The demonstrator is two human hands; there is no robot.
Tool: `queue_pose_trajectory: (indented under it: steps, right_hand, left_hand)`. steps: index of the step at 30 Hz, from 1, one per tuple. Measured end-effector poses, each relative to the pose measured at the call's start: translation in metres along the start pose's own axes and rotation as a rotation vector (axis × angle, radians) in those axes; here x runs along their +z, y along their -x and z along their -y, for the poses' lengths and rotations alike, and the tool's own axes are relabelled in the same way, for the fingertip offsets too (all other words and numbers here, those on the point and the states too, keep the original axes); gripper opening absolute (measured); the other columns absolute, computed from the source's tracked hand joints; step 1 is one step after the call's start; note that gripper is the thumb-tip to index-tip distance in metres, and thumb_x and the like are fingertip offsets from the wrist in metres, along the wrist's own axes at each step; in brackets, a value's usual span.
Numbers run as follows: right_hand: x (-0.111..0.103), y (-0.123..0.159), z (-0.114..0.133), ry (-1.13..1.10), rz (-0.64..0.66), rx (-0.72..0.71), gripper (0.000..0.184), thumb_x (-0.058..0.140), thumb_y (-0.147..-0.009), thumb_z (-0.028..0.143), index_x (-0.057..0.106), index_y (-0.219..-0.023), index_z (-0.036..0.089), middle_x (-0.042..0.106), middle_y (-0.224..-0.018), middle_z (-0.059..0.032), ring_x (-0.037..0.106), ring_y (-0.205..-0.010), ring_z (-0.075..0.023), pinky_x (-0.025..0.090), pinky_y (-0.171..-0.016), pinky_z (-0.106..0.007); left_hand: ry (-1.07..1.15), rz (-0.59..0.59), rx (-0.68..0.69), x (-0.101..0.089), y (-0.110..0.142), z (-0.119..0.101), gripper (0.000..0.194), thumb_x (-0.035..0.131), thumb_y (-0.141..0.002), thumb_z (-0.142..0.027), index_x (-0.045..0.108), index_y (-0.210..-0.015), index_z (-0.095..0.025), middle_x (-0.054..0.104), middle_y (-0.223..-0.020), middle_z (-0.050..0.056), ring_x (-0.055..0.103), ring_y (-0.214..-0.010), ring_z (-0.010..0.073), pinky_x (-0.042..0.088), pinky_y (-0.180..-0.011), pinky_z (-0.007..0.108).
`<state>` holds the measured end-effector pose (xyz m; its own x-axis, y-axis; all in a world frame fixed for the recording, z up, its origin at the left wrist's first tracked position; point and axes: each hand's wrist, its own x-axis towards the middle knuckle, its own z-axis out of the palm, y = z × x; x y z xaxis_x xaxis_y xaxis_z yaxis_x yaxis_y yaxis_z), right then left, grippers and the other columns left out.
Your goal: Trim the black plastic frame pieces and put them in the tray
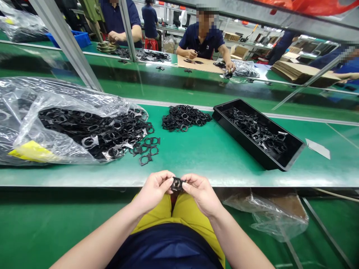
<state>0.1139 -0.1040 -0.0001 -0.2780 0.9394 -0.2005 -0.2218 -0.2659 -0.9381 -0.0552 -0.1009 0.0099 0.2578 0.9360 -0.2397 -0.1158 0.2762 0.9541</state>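
Note:
Between my two hands, at the table's front edge, is a small black plastic bracket (177, 183) with a round opening. My left hand (155, 188) pinches its left end with thumb and fingers. The right end is pinched by my right hand (200, 192). Ahead and to the left, a clear plastic bag (67, 99) lies open with many similar black brackets (112, 129) spilling onto the green table. A separate heap of black brackets (185, 117) sits at the middle back. To the right stands a black tray (238, 136) partly filled with such brackets.
A pale flat card (318, 148) lies right of the tray. Metal frame posts (75, 52) rise beyond the table (185, 157). Across from me, a co-worker (203, 39) handles black parts at another bench. Plastic wrap (269, 213) and cardboard are below the table at right.

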Motion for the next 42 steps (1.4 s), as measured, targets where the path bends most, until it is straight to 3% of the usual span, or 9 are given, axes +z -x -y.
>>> queue_pose_trajectory:
  steps: [10,16,22,26,31,35,42]
  right_hand:
    - [-0.005,-0.005,0.006,0.046,0.066,0.005,0.021,0.072,-0.072,0.034,0.065,-0.079,0.016,0.062,-0.070,0.0007,0.054,-0.066,-0.0124,0.041,-0.068,-0.026]
    - [-0.006,-0.008,0.009,0.112,0.050,-0.020,0.023,0.070,-0.073,0.037,0.063,-0.079,0.016,0.060,-0.071,0.0001,0.052,-0.067,-0.0130,0.041,-0.068,-0.027]
    - [-0.008,-0.014,0.016,0.194,-0.002,-0.052,0.023,0.068,-0.074,0.037,0.062,-0.077,0.015,0.055,-0.064,0.0016,0.047,-0.060,-0.0113,0.037,-0.060,-0.025]
    - [-0.009,-0.022,0.019,0.217,-0.011,-0.090,0.021,0.066,-0.075,0.035,0.060,-0.078,0.015,0.053,-0.063,0.0023,0.045,-0.058,-0.0105,0.036,-0.058,-0.025]
    - [-0.016,-0.033,0.018,0.278,0.048,-0.111,0.018,0.066,-0.075,0.031,0.059,-0.079,0.015,0.054,-0.064,0.0023,0.048,-0.060,-0.0110,0.038,-0.059,-0.025]
    - [-0.020,-0.040,0.015,0.178,0.044,-0.096,0.021,0.072,-0.070,0.030,0.059,-0.076,0.014,0.055,-0.062,0.0025,0.050,-0.058,-0.0103,0.039,-0.058,-0.024]
    - [-0.019,-0.046,0.005,0.093,0.034,-0.105,0.025,0.074,-0.069,0.034,0.060,-0.079,0.015,0.058,-0.066,0.0009,0.052,-0.057,-0.0098,0.041,-0.058,-0.024]
  left_hand:
    - [-0.024,-0.012,-0.008,0.002,-0.004,-0.002,0.016,0.061,-0.077,-0.028,0.066,-0.080,-0.014,0.061,-0.068,0.000,0.052,-0.057,0.0097,0.044,-0.056,0.021]
    - [0.053,-0.029,0.005,0.002,-0.007,0.000,0.017,0.066,-0.073,-0.030,0.066,-0.077,-0.013,0.058,-0.061,-0.002,0.048,-0.052,0.0075,0.041,-0.054,0.019]
    - [0.034,-0.062,-0.042,0.001,-0.013,-0.005,0.018,0.070,-0.069,-0.028,0.067,-0.079,-0.013,0.066,-0.071,0.002,0.057,-0.061,0.0103,0.049,-0.064,0.022]
    - [-0.083,-0.024,0.001,-0.003,-0.022,-0.008,0.012,0.067,-0.069,-0.023,0.067,-0.073,-0.011,0.064,-0.062,0.001,0.058,-0.058,0.0109,0.047,-0.059,0.021]
    - [-0.113,-0.080,0.078,-0.006,-0.037,-0.006,0.006,0.067,-0.066,-0.017,0.065,-0.069,-0.012,0.057,-0.051,-0.004,0.049,-0.049,0.0072,0.040,-0.051,0.018]
    - [-0.074,-0.035,0.036,-0.006,-0.046,-0.008,0.014,0.070,-0.064,-0.022,0.062,-0.068,-0.012,0.057,-0.050,-0.004,0.050,-0.045,0.0070,0.041,-0.049,0.018]
    - [0.010,0.075,-0.107,-0.010,-0.050,-0.012,0.032,0.076,-0.059,-0.036,0.056,-0.066,-0.013,0.064,-0.055,0.003,0.064,-0.053,0.0146,0.048,-0.052,0.022]
